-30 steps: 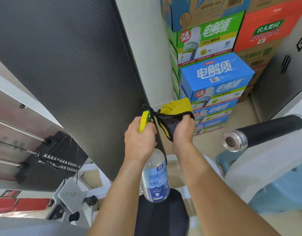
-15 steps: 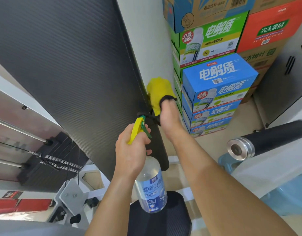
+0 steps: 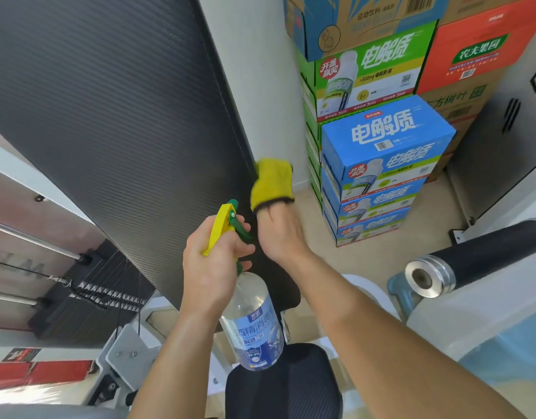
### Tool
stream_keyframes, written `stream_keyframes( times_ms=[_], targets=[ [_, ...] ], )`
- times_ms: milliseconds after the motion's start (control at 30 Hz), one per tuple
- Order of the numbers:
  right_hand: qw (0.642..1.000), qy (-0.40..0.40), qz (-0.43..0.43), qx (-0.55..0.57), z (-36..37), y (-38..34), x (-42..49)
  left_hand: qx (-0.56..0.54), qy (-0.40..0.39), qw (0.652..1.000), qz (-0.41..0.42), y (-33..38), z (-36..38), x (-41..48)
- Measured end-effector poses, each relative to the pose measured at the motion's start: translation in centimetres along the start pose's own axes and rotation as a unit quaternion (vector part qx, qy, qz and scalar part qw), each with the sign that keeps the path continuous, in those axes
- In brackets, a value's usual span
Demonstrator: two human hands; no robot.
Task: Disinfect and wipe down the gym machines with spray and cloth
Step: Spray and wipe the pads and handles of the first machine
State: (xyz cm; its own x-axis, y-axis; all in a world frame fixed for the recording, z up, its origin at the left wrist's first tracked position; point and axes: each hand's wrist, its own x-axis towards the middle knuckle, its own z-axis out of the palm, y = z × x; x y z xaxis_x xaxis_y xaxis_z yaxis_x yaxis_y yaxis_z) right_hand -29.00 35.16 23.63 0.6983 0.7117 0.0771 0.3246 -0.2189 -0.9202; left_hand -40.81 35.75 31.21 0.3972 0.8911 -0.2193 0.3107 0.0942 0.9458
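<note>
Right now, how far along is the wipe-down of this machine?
Done: nothing shows for certain; no surface looks visibly wet or streaked. In hand: the right grip presses the yellow cloth against the right edge of the black back pad, while the left grip holds the spray bottle. Left, likely: the seat pad and the roller pad, both untouched here.

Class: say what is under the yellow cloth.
The right hand has its fingers under the cloth, hidden by it. It lies on the pad's edge; that strip is covered.
</note>
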Motion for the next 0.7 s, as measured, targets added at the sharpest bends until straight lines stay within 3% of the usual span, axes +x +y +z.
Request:
stream_keyframes(
  times_ms=[100,167,300,433,600,700],
  targets=[
    [0.996,0.043,-0.083,0.0,-0.1,-3.2,2.8,-0.002,0.006,1.0,0.004,0.4,-0.3,0.5],
    [0.996,0.041,-0.078,-0.014,0.6,-1.3,2.5,0.011,-0.003,1.0,0.005,0.4,-0.5,0.7],
    [0.995,-0.002,0.006,-0.104,2.6,6.5,-3.1,0.014,-0.021,1.0,-0.003,0.0,-0.8,0.7],
    [0.982,-0.082,0.129,-0.11,3.1,10.2,-6.3,0.012,-0.025,1.0,-0.015,-1.1,-1.3,0.3],
    [0.996,0.015,0.024,-0.083,2.2,2.9,-1.2,0.017,-0.011,1.0,-0.014,-2.3,-2.9,-0.4],
    [0.986,0.08,-0.08,-0.122,2.2,-1.1,0.9,0.019,-0.005,1.0,-0.01,-2.8,-4.0,-0.8]
  ],
)
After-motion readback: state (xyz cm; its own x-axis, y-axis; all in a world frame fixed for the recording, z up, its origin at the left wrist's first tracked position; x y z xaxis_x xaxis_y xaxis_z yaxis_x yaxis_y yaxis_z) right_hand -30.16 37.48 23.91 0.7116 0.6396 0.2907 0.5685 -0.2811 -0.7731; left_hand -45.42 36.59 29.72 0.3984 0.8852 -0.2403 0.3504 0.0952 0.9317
